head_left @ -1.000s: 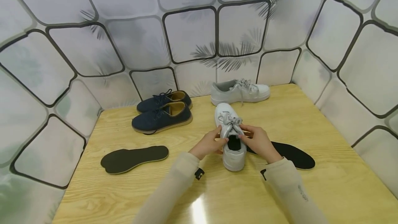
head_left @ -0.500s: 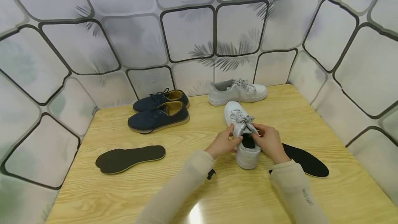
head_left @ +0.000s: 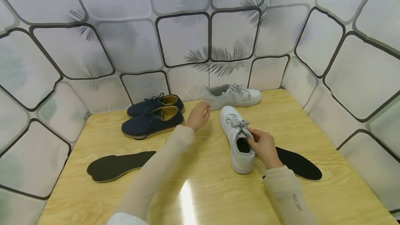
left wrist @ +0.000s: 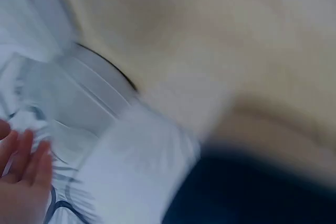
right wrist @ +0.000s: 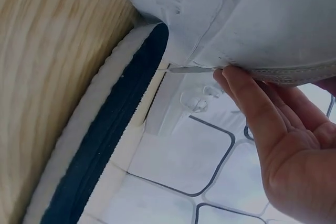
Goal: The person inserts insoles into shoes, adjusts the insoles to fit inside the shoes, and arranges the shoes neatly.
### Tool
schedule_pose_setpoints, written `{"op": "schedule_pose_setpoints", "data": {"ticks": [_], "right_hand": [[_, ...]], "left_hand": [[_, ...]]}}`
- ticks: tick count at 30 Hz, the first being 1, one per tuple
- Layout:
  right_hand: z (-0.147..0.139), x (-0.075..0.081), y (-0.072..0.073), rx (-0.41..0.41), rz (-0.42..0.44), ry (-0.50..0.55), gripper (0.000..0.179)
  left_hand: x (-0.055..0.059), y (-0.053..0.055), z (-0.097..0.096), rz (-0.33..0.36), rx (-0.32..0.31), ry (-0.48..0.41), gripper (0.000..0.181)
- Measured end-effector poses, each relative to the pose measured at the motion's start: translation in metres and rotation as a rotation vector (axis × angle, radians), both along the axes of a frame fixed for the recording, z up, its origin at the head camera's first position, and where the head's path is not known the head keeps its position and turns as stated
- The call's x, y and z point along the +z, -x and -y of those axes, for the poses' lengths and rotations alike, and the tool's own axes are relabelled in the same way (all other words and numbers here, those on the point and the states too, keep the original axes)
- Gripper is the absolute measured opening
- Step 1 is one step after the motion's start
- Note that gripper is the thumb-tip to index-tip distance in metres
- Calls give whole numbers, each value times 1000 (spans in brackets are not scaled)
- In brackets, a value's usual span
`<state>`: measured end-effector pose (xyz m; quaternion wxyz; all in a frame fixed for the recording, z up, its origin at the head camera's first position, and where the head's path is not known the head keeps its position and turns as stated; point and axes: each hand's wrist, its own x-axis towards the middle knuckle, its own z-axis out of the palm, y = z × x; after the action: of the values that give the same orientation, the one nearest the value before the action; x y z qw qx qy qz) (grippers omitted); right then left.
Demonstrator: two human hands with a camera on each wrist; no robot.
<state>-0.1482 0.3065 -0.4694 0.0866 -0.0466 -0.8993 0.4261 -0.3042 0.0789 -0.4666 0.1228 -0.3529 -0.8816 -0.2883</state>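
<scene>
A white lace-up sneaker (head_left: 242, 163) stands on the table with its toe pointing away, a black lining showing in its opening. My right hand (head_left: 264, 148) pinches the sneaker's collar beside the laces; in the right wrist view the fingertips (right wrist: 236, 80) press on that edge. My left hand (head_left: 198, 116) is in the air off the near sneaker, its fingers loosely bent and holding nothing. It hovers close to the heel of a second white sneaker (head_left: 215, 102) by the back wall. The left wrist view is blurred.
Two navy lace-up shoes (head_left: 150, 126) sit side by side at the back left. One black insole (head_left: 112, 166) lies at the left, partly covered by the left sleeve. Another black insole (head_left: 300, 164) lies right of the right hand. Patterned fabric walls (head_left: 184, 41) border the table.
My left hand has let go of the near sneaker and moved left and back towards the rear sneaker. The right hand keeps its pinch. The head view has shifted slightly.
</scene>
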Motion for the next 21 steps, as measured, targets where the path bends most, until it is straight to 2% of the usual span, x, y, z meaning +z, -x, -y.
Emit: {"op": "schedule_pose_setpoints", "data": {"ticks": [2, 4, 6, 7, 9, 13, 18, 21], "right_hand": [[3, -1, -1, -7, 2, 12, 38], [6, 0, -2, -11, 0, 22, 38], [7, -1, -3, -15, -10, 27, 37], [8, -1, -3, -19, -13, 27, 37], [8, -2, -4, -26, -20, 28, 37], [7, -4, -5, -39, -27, 33, 37], [6, -2, -6, -51, -33, 35, 37], [4, -1, -5, -56, -45, 36, 36]], "left_hand": [[1, 17, 3, -256, 25, 146, 22], [4, 29, 3, -450, 39, 288, 27], [7, 37, 1, -518, 35, 407, 33], [8, 41, -1, -523, 34, 460, 36], [9, 48, -7, -490, 27, 538, 41], [4, 59, -18, -433, 22, 612, 37], [1, 61, -27, -451, 37, 580, 21], [1, 62, -29, -430, 65, 539, 17]]}}
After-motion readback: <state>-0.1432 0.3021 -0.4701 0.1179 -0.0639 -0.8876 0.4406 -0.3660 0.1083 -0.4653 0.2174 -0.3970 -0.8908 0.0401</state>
